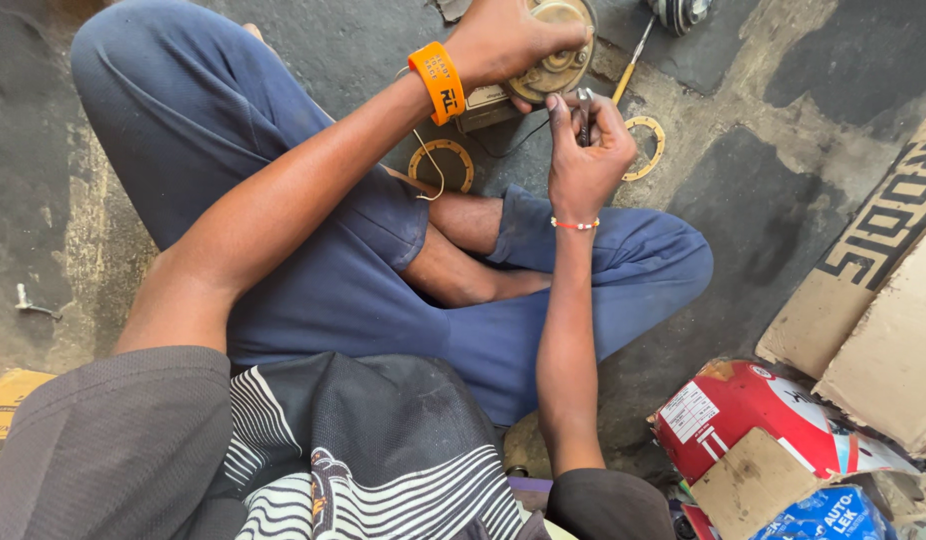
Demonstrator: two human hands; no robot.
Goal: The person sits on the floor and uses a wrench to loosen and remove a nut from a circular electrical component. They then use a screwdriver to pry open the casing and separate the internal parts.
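I sit cross-legged on a stained floor. My left hand, with an orange wristband, grips a round brass-coloured metal part at the top of the view. My right hand, with a thin red thread bracelet, holds a small grey metal tool just below that part, its tip close to it. A thin dark wire runs from the part toward the tool.
Two flat brass rings lie on the floor by my knees. A screwdriver lies at the top. Cardboard pieces and a red-and-white package sit at right. A small bolt lies at left.
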